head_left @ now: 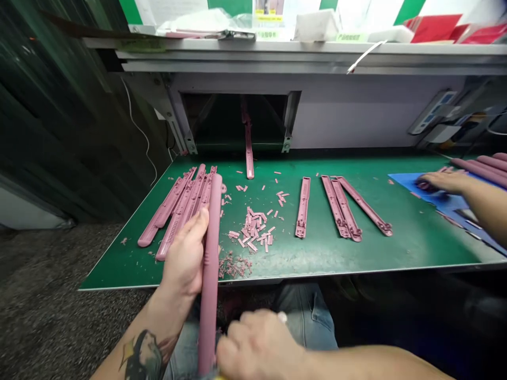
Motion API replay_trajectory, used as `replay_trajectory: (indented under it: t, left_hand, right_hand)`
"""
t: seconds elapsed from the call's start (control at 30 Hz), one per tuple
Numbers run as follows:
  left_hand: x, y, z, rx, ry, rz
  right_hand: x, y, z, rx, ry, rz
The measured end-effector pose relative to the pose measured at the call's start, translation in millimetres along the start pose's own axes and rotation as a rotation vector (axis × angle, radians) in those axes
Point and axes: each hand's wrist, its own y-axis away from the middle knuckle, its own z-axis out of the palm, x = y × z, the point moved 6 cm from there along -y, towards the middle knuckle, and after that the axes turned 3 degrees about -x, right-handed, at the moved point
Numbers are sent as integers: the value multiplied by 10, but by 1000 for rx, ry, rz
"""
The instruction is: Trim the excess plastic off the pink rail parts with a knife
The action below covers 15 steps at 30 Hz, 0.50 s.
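Note:
My left hand (187, 248) is wrapped around a long pink plastic part (210, 274), its smooth rounded side showing. The part slants from over the table down towards my lap. At its lower end my right hand (259, 343) is closed in a fist, slightly blurred. A small white tip pokes out behind the fist, and a dark and yellow bit shows below it at the frame's bottom edge; what the hand grips is mostly hidden. Beyond my left hand, several similar pink parts (174, 211) lie in a pile.
On the green table (356, 258) are small pink scraps (253, 229), crumbs (235, 265) and pink parts (344, 208) lying hollow side up. Another part (249, 150) sticks out of a wall opening. At right, another person's hand (446, 182) is over a blue mat (407, 182).

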Motion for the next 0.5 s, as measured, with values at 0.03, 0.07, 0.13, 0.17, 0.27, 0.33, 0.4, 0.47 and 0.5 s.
replay_trajectory:
  t: [0.03, 0.07, 0.13, 0.17, 0.27, 0.33, 0.4, 0.47, 0.5]
  left_hand:
    - [41, -57, 14, -20, 18, 3]
    - [63, -94, 24, -49, 32, 2]
    - [35, -107, 24, -109, 35, -14]
    - [-21, -87, 9, -131, 21, -37]
    - [-281, 21, -89, -137, -63, -122]
    - [-445, 97, -176, -106, -145, -166]
    - [-569, 165, -226, -100, -189, -210]
    - [-643, 214, -229, -122, -144, -239]
    - [-655, 228, -219, -135, -87, -235]
  right_hand:
    - [-92, 71, 124, -26, -45, -64]
    - [-104, 113, 194, -40, -90, -94]
    - [134, 72, 128, -11, -162, -20]
    - [352, -3, -1, 30, -198, 64]
    - [1076, -289, -596, 226, -244, 325]
    - [1394, -471, -874, 230, -190, 404]
    - [1548, -601, -967, 173, -123, 434]
    - [1575, -667, -940, 122, -70, 426]
    - [1560, -679, -917, 110, -49, 415]
